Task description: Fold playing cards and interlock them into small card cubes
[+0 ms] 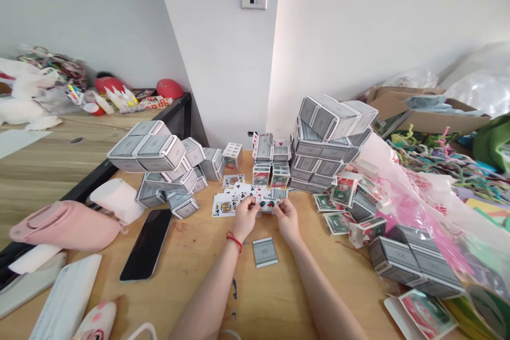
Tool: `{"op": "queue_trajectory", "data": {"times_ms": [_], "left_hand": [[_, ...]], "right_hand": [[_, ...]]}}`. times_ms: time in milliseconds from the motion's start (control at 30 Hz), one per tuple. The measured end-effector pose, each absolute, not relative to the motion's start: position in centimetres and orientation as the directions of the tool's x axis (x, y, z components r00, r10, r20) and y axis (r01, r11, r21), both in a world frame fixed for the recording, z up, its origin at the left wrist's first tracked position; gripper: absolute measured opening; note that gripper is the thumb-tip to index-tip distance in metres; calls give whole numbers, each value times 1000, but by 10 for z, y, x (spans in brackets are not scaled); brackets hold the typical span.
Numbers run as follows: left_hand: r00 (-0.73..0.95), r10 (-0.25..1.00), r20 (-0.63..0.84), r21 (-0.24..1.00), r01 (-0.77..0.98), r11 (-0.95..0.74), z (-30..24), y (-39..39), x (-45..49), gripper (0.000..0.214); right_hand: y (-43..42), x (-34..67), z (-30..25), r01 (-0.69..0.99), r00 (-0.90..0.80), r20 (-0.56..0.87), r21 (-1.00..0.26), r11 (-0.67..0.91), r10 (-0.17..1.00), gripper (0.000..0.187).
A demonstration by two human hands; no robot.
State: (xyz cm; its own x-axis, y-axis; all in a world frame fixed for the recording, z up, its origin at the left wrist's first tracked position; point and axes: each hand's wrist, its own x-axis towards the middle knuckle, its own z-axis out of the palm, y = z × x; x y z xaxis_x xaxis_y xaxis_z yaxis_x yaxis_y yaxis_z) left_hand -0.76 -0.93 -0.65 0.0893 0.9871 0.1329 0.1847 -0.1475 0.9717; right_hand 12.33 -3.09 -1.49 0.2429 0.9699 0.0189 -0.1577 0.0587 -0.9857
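Note:
Between my two hands is a playing card [268, 205], pinched at its edges with both thumbs on top. My left hand [246, 217], with a red cord at the wrist, grips its left side. On the right side my right hand [287, 219] has its fingers closed on the same card. Loose face-up playing cards [223, 206] lie spread just beyond and left of my hands. Nearer to me, between my forearms, a folded card [265, 252] rests back side up on the table.
Blocks built of folded cards [155, 151] are stacked at left, with a taller stack [326, 143] at right. A black phone [146, 244] lies at left. Open card boxes [345, 191] and more card blocks [414, 260] crowd the right. Behind is a wall [223, 53].

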Motion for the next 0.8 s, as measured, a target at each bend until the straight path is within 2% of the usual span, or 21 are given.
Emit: {"op": "queue_trajectory", "data": {"times_ms": [67, 167, 300, 400, 600, 800], "left_hand": [[110, 985, 132, 966, 207, -153, -7, -10, -7, 20], [178, 973, 145, 954, 236, -185, -6, -11, -5, 21], [199, 967, 160, 944, 256, -209, -4, -13, -3, 22], [163, 977, 136, 957, 233, -172, -3, -13, -5, 25], [153, 984, 96, 969, 212, -128, -3, -15, -5, 25], [123, 990, 68, 977, 193, -91, -1, -17, -4, 29]], "right_hand": [[-31, 125, -12, -99, 255, 62, -991, 89, 965, 18], [-32, 126, -7, -40, 231, 92, -994, 104, 969, 26], [-32, 126, -6, 7, 226, 31, -1000, 30, 974, 24], [-32, 125, -10, -24, 213, 7, -1000, 12, 977, 25], [-32, 126, -10, -87, 72, 2, -996, 9, 997, 25], [-36, 123, -4, -213, -77, -95, -971, -109, 993, 23]]}}
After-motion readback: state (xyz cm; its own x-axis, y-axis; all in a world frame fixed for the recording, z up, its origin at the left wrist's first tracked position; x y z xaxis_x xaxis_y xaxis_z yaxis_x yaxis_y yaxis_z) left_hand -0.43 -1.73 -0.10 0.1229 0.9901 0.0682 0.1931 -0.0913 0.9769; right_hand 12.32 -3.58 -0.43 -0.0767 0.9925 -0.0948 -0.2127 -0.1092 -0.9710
